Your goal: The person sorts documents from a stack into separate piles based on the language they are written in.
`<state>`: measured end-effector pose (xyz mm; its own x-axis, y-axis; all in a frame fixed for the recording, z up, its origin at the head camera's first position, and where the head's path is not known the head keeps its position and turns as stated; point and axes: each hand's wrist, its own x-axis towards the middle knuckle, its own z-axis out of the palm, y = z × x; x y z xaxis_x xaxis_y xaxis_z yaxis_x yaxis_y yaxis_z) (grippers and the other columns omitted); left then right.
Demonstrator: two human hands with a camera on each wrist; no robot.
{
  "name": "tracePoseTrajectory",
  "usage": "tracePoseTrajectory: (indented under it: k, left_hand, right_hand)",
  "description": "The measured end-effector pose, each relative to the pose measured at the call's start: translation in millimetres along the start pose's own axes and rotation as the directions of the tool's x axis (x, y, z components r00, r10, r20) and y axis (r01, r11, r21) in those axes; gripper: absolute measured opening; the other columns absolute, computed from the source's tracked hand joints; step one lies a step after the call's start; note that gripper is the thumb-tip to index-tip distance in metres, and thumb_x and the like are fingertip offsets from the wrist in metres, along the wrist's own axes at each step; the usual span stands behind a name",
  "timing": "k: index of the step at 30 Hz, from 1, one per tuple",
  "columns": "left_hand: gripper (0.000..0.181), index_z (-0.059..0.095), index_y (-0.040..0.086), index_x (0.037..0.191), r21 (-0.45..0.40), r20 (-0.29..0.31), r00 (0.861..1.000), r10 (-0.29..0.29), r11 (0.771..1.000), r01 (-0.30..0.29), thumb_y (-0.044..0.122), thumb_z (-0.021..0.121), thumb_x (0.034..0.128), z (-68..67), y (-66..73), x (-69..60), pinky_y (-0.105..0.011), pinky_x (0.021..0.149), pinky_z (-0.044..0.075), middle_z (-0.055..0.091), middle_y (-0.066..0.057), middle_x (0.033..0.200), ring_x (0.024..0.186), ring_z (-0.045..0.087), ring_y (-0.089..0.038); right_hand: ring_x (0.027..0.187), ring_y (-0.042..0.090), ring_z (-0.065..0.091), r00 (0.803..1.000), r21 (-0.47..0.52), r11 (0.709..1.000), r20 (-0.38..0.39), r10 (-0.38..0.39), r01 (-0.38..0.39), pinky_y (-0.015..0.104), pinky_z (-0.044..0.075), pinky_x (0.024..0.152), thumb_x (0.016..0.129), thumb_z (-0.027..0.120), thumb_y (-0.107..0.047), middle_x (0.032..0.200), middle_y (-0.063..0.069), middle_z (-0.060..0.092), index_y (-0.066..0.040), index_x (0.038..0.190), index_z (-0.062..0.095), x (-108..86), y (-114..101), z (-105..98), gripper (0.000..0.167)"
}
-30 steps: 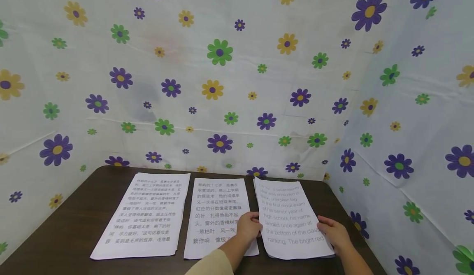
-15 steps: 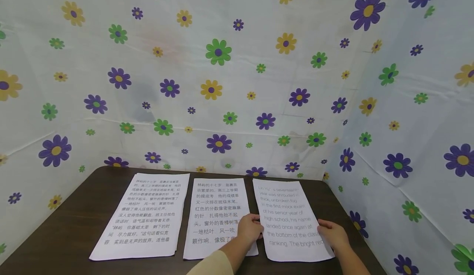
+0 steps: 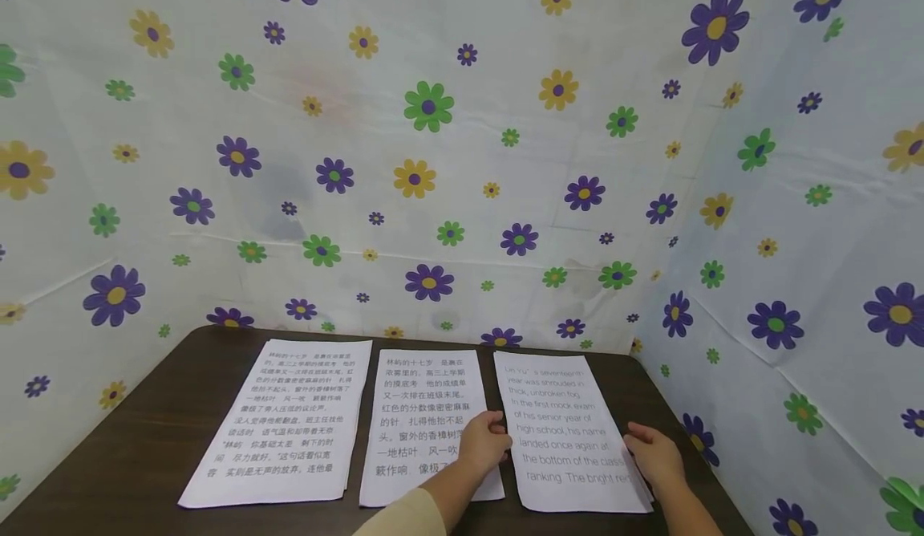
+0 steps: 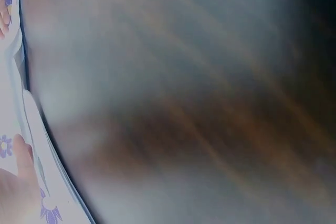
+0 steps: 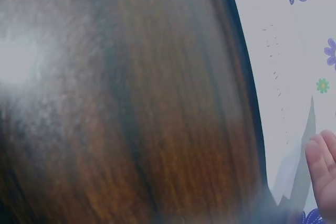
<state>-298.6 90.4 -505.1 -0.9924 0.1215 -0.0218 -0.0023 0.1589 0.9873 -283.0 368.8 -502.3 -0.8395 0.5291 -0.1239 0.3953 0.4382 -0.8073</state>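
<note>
On the right of the dark table, a stack of white sheets with printed English text [image 3: 559, 448] lies nearly flat. My left hand [image 3: 482, 449] is at its left edge, fingertips against the paper, with the wrist over the middle stack. Along the right edge sits my right hand [image 3: 658, 460], its thumb slightly off the paper. Loose layers show at the stack's lower right corner near that hand. In the right wrist view, the fingers of the right hand [image 5: 324, 169] look straight and together beside the paper. The left wrist view catches the left hand [image 4: 18, 187] with its thumb raised.
A middle stack of sheets with Chinese print [image 3: 422, 408] and a left stack with similar print [image 3: 281, 424] lie alongside on the dark wooden table [image 3: 137, 432]. Flower-patterned cloth [image 3: 476, 159] surrounds the table at the back and sides.
The right stack, raised and bowed between both hands a second ago, has come down flatter on the table. The right thumb has moved slightly away from the paper's right edge.
</note>
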Motion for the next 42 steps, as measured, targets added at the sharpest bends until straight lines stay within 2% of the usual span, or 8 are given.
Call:
tracePoseTrajectory:
  k: [7,13,16,20,24,27,34,42]
  left_hand:
    - [0.07,0.046,-0.004,0.141,0.002,0.065,0.997,0.048,0.999,-0.049,0.005,0.069,0.0757,-17.3,9.9,1.6,-0.033,0.072,0.06,0.061,-0.023,0.122,0.094,0.064,-0.022]
    - [0.076,0.04,0.002,0.147,0.064,0.076,0.995,0.057,0.996,-0.062,0.01,0.07,0.0771,-49.7,17.3,6.5,-0.044,0.085,0.058,0.056,-0.025,0.134,0.112,0.063,-0.037]
    - [0.077,0.039,0.002,0.148,0.074,0.073,0.995,0.069,0.995,-0.074,0.009,0.069,0.0773,-68.7,19.7,9.6,-0.046,0.089,0.057,0.054,-0.026,0.136,0.116,0.061,-0.039]
    - [0.077,0.037,0.002,0.148,0.095,0.067,0.993,0.097,0.99,-0.103,0.01,0.069,0.0788,-91.8,22.2,13.6,-0.045,0.092,0.056,0.053,-0.026,0.138,0.117,0.061,-0.039]
    - [0.078,0.036,0.003,0.149,0.11,0.06,0.993,0.103,0.988,-0.109,0.013,0.07,0.0793,-111.6,24.2,14.5,-0.044,0.094,0.056,0.053,-0.025,0.138,0.118,0.06,-0.038]
    - [0.078,0.037,0.004,0.149,0.116,0.051,0.993,0.104,0.987,-0.11,0.014,0.071,0.0792,-125.2,24.1,14.4,-0.045,0.096,0.055,0.053,-0.025,0.139,0.119,0.061,-0.038]
    - [0.079,0.035,0.003,0.15,0.107,0.003,0.996,0.092,0.99,-0.092,0.013,0.07,0.0796,-160.1,23.8,10.7,-0.049,0.098,0.052,0.052,-0.025,0.139,0.121,0.059,-0.039]
    - [0.081,0.031,0.001,0.151,0.12,-0.067,0.994,0.087,0.99,-0.079,0.009,0.069,0.0804,-198.2,21.3,2.9,-0.052,0.099,0.051,0.051,-0.027,0.14,0.12,0.059,-0.04]
  right_hand:
    - [0.135,0.05,0.036,0.996,0.066,0.995,0.054,-0.072,0.069,0.057,0.041,0.107,0.099,0.05,-0.035,0.148,0.035,0.031,0.003,0.153,0.021,-3.9,-12.5,0.4,0.072]
    - [0.138,0.05,0.033,0.981,0.1,0.984,0.109,-0.158,0.147,0.057,0.041,0.107,0.097,0.048,-0.053,0.153,0.035,0.025,0.0,0.155,0.015,-8.5,-27.5,8.5,0.085]
    - [0.135,0.046,0.038,0.981,0.084,0.982,0.085,-0.176,0.169,0.042,0.057,0.088,0.096,0.048,-0.057,0.151,0.03,0.033,-0.002,0.153,0.025,-6.9,-30.7,14.9,0.083]
    - [0.133,0.043,0.041,0.977,0.077,0.977,0.066,-0.202,0.197,0.03,0.058,0.07,0.094,0.05,-0.059,0.149,0.028,0.037,-0.004,0.151,0.031,-6.0,-33.9,21.4,0.081]
    - [0.136,0.046,0.037,0.972,0.089,0.974,0.092,-0.215,0.207,0.045,0.055,0.094,0.096,0.052,-0.053,0.151,0.03,0.033,-0.004,0.154,0.025,-12.9,-44.1,24.7,0.08]
    - [0.137,0.047,0.035,0.966,0.098,0.973,0.131,-0.222,0.21,0.053,0.047,0.103,0.097,0.052,-0.047,0.152,0.031,0.03,-0.003,0.155,0.02,-20.3,-54.6,26.3,0.079]
    - [0.135,0.048,0.039,0.956,0.099,0.974,0.193,-0.221,0.205,0.052,0.045,0.106,0.098,0.052,-0.045,0.153,0.031,0.029,-0.006,0.156,0.016,-32.6,-72.7,35.9,0.078]
    - [0.135,0.049,0.04,0.935,0.126,0.956,0.21,-0.285,0.264,0.049,0.047,0.104,0.098,0.055,-0.037,0.153,0.032,0.03,-0.004,0.155,0.021,-39.9,-80.4,48.0,0.074]
